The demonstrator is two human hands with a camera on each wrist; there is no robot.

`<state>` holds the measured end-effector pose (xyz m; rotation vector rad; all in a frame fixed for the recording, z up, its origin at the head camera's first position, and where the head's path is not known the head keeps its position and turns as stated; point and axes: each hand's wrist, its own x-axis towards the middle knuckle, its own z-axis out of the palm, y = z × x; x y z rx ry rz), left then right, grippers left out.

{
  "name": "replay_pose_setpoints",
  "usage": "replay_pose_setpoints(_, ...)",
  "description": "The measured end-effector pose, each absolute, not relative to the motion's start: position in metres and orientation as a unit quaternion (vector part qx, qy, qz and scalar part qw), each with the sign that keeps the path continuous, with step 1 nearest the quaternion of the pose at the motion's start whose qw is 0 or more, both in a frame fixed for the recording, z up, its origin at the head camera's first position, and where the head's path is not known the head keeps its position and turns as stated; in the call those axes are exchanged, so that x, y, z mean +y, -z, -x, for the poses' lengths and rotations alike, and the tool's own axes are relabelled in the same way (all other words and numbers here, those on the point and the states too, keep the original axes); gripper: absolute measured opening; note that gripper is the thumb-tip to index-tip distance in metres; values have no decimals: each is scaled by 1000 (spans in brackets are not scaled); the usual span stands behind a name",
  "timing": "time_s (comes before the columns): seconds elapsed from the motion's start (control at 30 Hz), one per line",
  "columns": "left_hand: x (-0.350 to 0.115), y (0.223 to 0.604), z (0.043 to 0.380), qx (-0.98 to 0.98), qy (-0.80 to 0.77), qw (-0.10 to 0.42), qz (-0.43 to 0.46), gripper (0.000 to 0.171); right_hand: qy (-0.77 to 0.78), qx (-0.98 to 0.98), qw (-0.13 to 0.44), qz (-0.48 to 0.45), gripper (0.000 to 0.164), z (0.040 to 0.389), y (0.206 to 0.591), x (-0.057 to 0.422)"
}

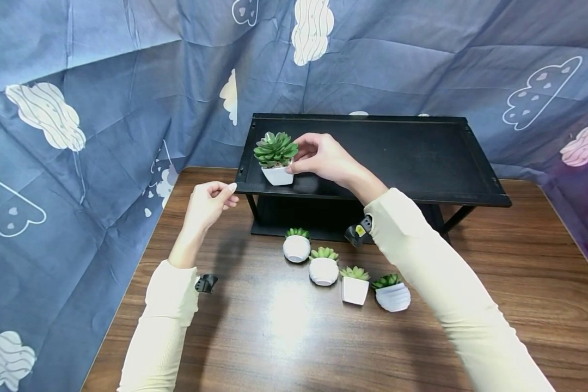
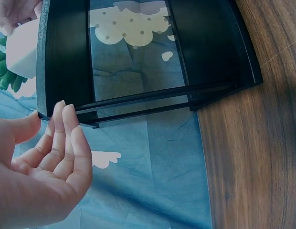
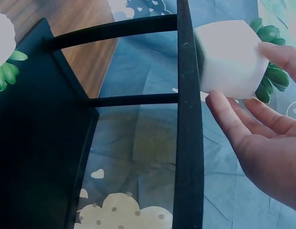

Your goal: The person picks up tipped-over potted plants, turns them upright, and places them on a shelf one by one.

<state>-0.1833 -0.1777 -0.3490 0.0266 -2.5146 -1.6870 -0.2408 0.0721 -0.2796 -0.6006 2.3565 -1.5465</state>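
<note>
A potted succulent (image 1: 276, 158) in a square white pot stands at the left end of the black two-tier shelf's top board (image 1: 397, 152). My right hand (image 1: 325, 159) holds this pot from its right side, thumb in front; the right wrist view shows the white pot (image 3: 231, 59) between thumb and fingers, its base at the board. My left hand (image 1: 208, 204) pinches the front left corner of the top board; in the left wrist view the thumb lies on one face and the fingertips (image 2: 67, 109) on the other.
On the wooden table (image 1: 274, 348), in front of the shelf, several small succulents stand in a slanting row: two in round white pots (image 1: 296, 249) (image 1: 323, 271), one in a square pot (image 1: 355, 290), one in a ridged pot (image 1: 393, 297). Behind hangs a blue cloud-print cloth (image 1: 397, 60).
</note>
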Motion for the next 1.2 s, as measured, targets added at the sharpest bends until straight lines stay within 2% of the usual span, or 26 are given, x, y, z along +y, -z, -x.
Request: replay_pose_setpoints(1.2, -178, 348, 183, -828, 558, 50, -10, 30, 543, 803, 134, 207, 47, 242, 286, 54)
